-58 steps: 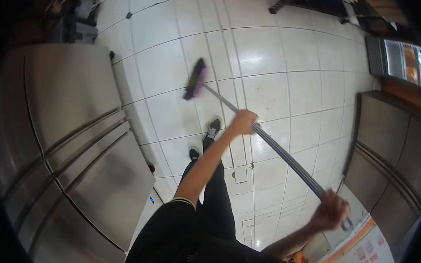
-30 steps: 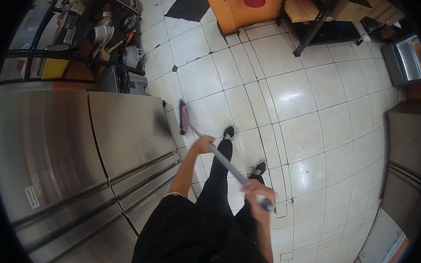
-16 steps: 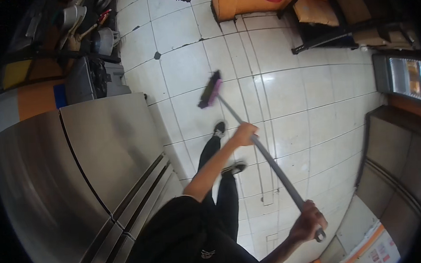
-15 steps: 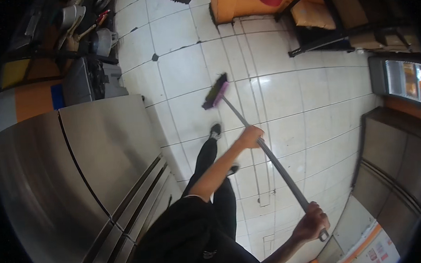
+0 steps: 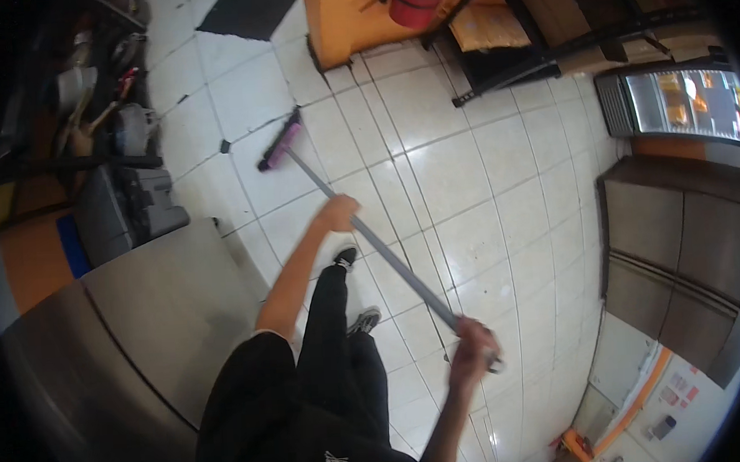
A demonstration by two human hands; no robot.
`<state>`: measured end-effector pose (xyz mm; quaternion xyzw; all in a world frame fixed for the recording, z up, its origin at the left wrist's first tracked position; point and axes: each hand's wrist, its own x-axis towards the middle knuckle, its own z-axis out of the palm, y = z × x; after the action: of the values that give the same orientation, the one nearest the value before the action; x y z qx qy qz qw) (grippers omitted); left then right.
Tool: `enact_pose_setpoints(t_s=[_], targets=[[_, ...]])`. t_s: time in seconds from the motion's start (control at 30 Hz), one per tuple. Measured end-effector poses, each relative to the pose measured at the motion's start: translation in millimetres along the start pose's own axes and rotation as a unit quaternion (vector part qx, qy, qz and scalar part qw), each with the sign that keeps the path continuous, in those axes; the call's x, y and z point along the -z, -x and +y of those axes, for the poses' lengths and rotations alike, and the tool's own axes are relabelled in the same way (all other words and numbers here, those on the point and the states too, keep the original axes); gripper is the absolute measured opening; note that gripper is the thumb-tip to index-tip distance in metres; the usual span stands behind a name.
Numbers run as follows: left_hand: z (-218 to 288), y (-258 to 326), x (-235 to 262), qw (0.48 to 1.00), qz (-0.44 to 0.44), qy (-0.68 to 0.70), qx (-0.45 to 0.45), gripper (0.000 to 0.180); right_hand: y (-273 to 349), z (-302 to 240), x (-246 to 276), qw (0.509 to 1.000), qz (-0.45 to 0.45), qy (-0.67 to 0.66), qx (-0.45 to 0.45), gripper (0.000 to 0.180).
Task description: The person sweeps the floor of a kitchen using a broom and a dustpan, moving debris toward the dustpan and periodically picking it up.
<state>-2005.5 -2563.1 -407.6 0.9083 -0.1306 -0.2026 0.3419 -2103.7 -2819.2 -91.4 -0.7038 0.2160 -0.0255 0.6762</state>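
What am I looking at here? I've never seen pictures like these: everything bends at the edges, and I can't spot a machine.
There is no machine: these are a person's own bare hands. The view comes from a wide fisheye camera worn on the head, looking down, which is why straight edges curve near the rim. The picture isn't mirrored, so its left is the person's left.

Both hands grip a broom with a long grey handle. The left hand holds it nearer the purple head; the right hand is close to the other end.

Below is a pale tiled floor, with a dark mat lying on it near the top. A large steel unit stands at the left.
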Motion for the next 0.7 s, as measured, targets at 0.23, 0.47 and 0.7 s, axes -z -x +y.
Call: enact_pose_setpoints(t_s=[0.23, 0.47, 0.7], targets=[[57, -46, -119, 0.991, 0.037, 0.093, -0.086, 0.025, 1, -6, 92, 0.996, 0.091, 0.004, 0.017, 0.021], [284, -82, -155, 0.958, -0.100, 0.188, -0.189, 0.025, 21, -112, 118, 0.973, 0.188, 0.085, 0.098, 0.033], [319, -60, -123, 0.953, -0.160, 0.130, -0.222, 0.026, 31, -144, 229, 0.967, 0.184, -0.142, 0.107, 0.030]])
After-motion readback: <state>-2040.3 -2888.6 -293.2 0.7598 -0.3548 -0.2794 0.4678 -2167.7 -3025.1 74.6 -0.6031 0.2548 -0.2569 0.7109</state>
